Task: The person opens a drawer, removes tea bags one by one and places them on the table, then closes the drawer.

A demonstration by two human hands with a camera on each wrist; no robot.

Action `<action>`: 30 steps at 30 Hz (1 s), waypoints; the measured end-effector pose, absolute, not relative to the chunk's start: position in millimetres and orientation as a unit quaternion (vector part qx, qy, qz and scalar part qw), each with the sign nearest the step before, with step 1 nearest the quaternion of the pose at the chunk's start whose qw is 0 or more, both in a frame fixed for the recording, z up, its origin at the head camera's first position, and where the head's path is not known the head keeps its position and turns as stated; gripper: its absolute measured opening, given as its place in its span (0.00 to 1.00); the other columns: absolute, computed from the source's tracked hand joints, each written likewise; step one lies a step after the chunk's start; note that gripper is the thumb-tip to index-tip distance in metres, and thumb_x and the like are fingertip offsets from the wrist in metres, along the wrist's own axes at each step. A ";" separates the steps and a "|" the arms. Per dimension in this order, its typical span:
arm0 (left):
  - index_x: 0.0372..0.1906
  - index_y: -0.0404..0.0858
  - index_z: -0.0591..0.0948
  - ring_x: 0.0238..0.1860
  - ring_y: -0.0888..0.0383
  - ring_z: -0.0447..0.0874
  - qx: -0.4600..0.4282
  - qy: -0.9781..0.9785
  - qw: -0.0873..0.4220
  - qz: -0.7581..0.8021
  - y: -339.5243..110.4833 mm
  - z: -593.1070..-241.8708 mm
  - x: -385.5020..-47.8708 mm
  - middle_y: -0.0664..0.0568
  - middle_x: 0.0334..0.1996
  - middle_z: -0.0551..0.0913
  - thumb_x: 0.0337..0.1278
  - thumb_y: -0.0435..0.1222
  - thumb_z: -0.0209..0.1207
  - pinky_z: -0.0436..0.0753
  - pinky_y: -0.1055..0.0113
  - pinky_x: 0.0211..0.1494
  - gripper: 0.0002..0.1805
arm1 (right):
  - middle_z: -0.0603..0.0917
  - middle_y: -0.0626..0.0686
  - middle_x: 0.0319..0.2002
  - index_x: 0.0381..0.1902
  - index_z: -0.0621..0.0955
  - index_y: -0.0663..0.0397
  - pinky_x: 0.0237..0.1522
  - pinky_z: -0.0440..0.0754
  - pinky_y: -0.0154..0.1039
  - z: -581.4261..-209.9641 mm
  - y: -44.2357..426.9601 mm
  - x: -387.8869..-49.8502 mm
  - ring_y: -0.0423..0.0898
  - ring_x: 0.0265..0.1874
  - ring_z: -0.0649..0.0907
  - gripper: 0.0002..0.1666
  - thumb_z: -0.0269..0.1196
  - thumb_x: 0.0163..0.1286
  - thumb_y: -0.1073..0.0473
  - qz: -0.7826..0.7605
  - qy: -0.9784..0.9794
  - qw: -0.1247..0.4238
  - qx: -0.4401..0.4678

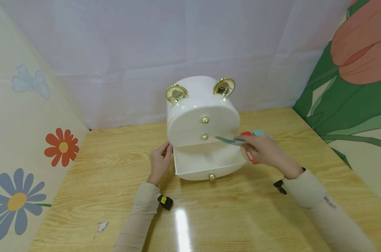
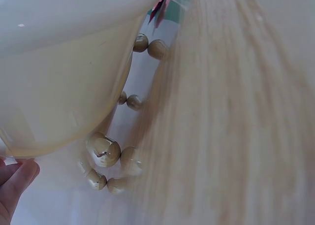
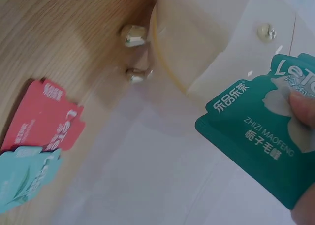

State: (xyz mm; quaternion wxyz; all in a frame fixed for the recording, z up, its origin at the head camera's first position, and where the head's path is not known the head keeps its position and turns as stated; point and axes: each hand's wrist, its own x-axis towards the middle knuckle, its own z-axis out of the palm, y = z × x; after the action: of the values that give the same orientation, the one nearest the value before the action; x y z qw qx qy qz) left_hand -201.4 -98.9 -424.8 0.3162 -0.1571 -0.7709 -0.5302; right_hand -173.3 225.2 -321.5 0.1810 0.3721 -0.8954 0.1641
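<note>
A white rounded drawer box with gold-rimmed ears and gold knobs stands on the table. Its lowest drawer is pulled out, and the part of its inside that shows is bare. My left hand is at the box's left side beside that drawer, its thumb and fingertips pinching an edge in the left wrist view. In my right hand I grip a flat green tea sachet by one end, above the drawer's right part. A red sachet and a light-blue sachet lie on the table right of the box.
The wood-patterned table has a small white scuffed patch at the front left. A white cloth hangs behind the box. Flower-painted panels border both sides. Black straps with small mounts sit on both wrists.
</note>
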 end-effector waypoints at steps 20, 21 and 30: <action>0.37 0.15 0.77 0.26 0.40 0.82 -0.147 -0.776 0.317 -0.525 -90.3 -391.9 -180.5 0.28 0.29 0.80 0.50 0.17 0.54 0.82 0.58 0.26 0.08 | 0.76 0.75 0.41 0.54 0.67 0.80 0.34 0.77 0.54 -347.3 295.4 -193.5 0.63 0.35 0.78 0.23 0.55 0.66 0.68 0.309 -0.927 0.081 0.194; 0.37 0.15 0.78 0.26 0.40 0.82 -0.148 -0.775 0.318 -0.526 -90.2 -391.8 -180.3 0.28 0.29 0.80 0.50 0.17 0.54 0.82 0.57 0.26 0.08 | 0.73 0.77 0.46 0.57 0.63 0.82 0.38 0.75 0.58 -348.9 299.3 -194.9 0.66 0.40 0.76 0.27 0.54 0.66 0.67 0.320 -0.929 0.071 0.174; 0.36 0.15 0.78 0.26 0.40 0.82 -0.148 -0.776 0.321 -0.522 -89.5 -392.8 -181.2 0.29 0.28 0.81 0.49 0.17 0.54 0.82 0.61 0.25 0.08 | 0.54 0.79 0.61 0.64 0.48 0.80 0.55 0.60 0.65 -362.9 331.2 -214.4 0.72 0.59 0.58 0.39 0.50 0.70 0.56 0.388 -0.919 -0.049 0.035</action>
State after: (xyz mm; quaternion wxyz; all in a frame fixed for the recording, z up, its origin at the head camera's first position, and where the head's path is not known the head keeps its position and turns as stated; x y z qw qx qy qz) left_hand -181.2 -89.5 -392.8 0.3210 -0.1476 -0.7760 -0.5225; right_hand -214.4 331.2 -362.9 -0.0494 0.0354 -0.9195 0.3884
